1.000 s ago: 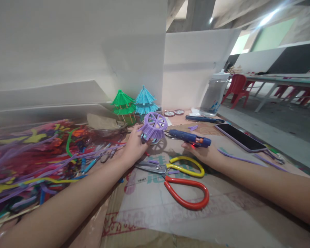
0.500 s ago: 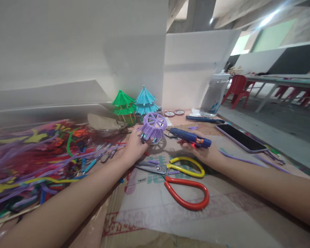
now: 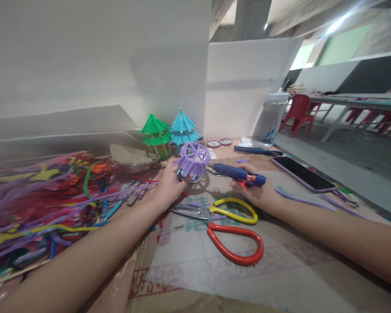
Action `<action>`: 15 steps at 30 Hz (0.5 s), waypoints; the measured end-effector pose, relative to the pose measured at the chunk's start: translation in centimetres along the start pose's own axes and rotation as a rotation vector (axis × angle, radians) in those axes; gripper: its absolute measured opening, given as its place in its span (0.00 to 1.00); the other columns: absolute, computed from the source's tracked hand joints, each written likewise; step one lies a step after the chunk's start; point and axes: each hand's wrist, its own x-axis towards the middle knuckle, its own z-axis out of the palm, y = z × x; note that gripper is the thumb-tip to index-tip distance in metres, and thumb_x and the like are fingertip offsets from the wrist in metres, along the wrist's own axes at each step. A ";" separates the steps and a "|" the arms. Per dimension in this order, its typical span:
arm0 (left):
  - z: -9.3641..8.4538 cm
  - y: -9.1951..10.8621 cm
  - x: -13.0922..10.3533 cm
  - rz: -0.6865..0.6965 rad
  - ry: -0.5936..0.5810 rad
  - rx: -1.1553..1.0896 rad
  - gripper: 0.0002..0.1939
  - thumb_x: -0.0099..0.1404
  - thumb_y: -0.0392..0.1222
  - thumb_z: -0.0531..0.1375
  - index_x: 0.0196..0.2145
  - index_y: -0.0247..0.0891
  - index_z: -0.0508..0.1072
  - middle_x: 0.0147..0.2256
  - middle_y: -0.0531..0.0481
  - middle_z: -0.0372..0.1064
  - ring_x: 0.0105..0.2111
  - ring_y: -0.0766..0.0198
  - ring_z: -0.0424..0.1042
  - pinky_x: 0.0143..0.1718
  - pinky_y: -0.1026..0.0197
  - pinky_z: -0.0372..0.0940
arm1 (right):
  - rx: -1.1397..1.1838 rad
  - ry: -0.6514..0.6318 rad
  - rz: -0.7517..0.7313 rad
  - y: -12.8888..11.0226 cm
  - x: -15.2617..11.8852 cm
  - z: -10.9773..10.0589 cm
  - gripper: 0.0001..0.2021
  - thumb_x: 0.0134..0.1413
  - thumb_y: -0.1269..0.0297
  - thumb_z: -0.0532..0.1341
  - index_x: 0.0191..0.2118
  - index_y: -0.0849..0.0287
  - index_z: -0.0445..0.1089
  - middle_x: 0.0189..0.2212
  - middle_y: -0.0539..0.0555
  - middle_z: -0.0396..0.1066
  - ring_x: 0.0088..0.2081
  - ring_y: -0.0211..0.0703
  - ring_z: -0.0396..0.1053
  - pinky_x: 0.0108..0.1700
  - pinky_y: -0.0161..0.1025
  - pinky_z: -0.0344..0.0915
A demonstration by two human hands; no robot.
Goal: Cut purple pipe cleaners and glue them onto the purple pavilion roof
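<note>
My left hand (image 3: 173,183) is closed around the lower left side of a small purple pavilion model (image 3: 194,160), with a spoked, open top and a skirt of purple strips. In my right hand (image 3: 252,191) is a dark blue hot glue gun (image 3: 236,172), a red light glowing near its grip. Its nozzle points left, close to the model's right side; whether it touches cannot be made out. Below both hands lie scissors (image 3: 199,213) with one yellow and one red handle, blades toward my left wrist. Green (image 3: 156,130) and blue (image 3: 182,128) two-tiered pavilion models stand behind.
Colourful pipe cleaners (image 3: 45,204) heap up on the left beside a bowl (image 3: 135,165). At right are a phone (image 3: 303,174), a dark blue long-handled tool (image 3: 257,151) and a water bottle (image 3: 270,119). Printed cardboard (image 3: 215,282) covers the front; white panels (image 3: 101,65) rise behind.
Almost nothing differs. My right hand's fingers have shifted slightly on the glue gun, which stays by the purple model. My left hand holds still.
</note>
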 end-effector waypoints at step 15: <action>-0.1 0.3 0.1 -0.022 -0.018 -0.014 0.18 0.61 0.41 0.62 0.49 0.35 0.72 0.54 0.38 0.65 0.58 0.49 0.64 0.61 0.45 0.61 | 0.020 -0.007 0.069 0.1 0.0 0.1 0.13 0.51 0.55 0.66 0.37 0.53 0.63 0.25 0.47 0.65 0.26 0.41 0.63 0.28 0.39 0.64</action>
